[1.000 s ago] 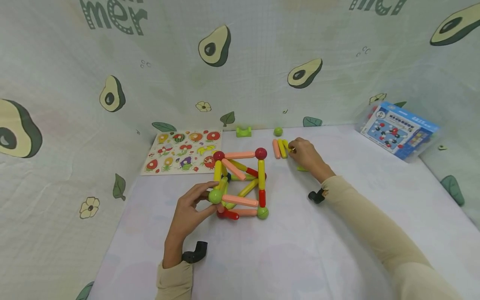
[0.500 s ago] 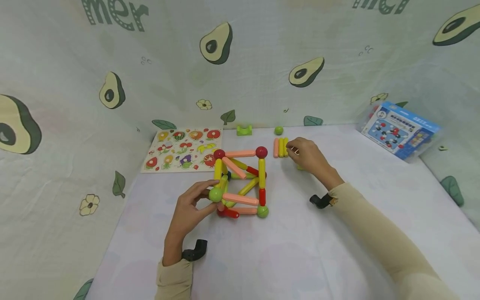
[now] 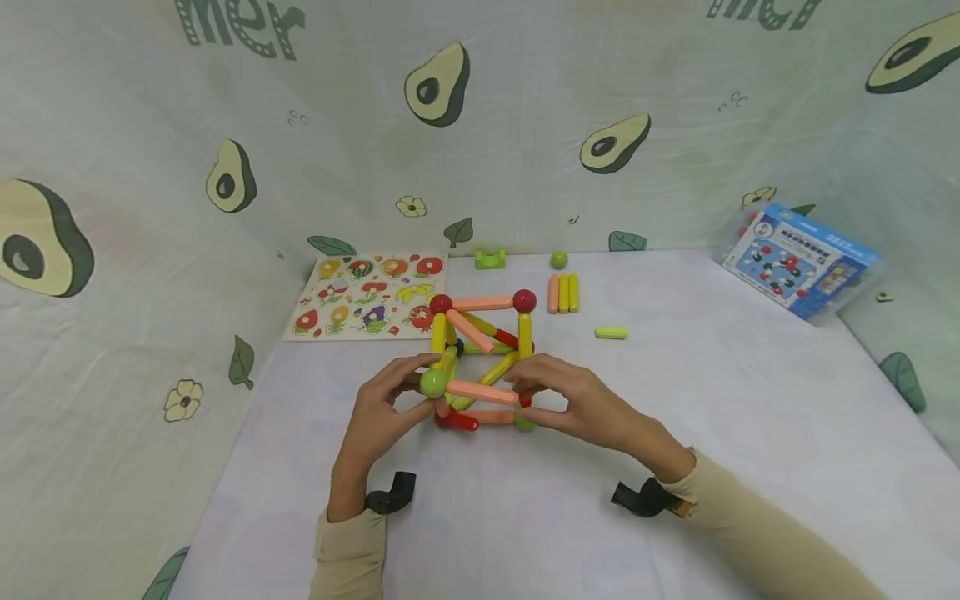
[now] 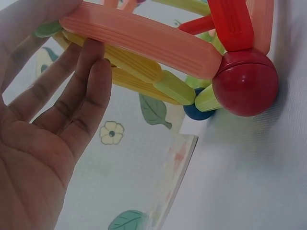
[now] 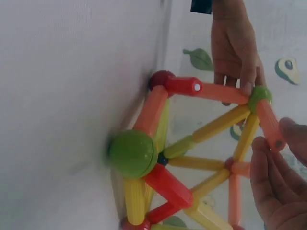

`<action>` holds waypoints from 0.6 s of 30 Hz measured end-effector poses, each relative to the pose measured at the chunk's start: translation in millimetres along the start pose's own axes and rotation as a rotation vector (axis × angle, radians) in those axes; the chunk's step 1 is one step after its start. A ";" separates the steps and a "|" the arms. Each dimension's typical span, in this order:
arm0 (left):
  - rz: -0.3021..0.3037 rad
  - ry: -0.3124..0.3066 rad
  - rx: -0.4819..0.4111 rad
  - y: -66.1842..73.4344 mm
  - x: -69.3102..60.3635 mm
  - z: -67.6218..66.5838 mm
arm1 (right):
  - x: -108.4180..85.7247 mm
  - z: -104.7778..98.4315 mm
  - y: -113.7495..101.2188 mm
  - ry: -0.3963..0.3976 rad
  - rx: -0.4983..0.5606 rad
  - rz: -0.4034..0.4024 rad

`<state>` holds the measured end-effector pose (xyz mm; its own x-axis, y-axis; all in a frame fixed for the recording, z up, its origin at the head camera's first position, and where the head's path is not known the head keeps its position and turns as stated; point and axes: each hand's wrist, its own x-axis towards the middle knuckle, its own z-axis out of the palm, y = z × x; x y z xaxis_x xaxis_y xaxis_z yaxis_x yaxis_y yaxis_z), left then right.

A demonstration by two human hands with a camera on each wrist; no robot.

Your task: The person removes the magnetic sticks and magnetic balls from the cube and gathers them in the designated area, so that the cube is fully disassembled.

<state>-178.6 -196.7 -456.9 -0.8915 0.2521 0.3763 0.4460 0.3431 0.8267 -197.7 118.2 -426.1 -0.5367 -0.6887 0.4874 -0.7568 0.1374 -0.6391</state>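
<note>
A frame of magnetic rods and balls stands on the table, with a red ball (image 3: 524,301) at its far right top. My left hand (image 3: 386,408) pinches the green ball (image 3: 433,383) at the near left top corner, thumb below and fingers above. From that ball an orange magnetic rod (image 3: 480,391) reaches right. My right hand (image 3: 581,400) holds the rod's free end between thumb and fingers, as the right wrist view also shows. A short red rod (image 5: 184,86) sticks out from the lower red ball (image 4: 245,84). Fingers partly hide the right yellow-and-red upright.
Behind the frame lie an orange rod (image 3: 553,294), two yellow rods (image 3: 568,293), a green ball (image 3: 558,260) and a green bracket (image 3: 490,259). A lime rod (image 3: 611,332) lies nearer. A fruit puzzle board (image 3: 360,298) is at back left, a boxed set (image 3: 798,260) at back right.
My right hand has left the loose rods at the back, now lined up side by side, and come to the orange rod's free end. My left hand keeps its hold on the green ball.
</note>
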 end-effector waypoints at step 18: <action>-0.006 0.002 -0.023 1.6 0.8 0.1 | -2.2 -6.6 -9.3 0.140 -0.350 -0.187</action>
<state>-178.6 -195.9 -455.3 -0.8944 0.2484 0.3720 0.4385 0.3234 0.8385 -192.0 123.1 -417.2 -0.4056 -0.6246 0.6673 -0.9140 0.2697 -0.3031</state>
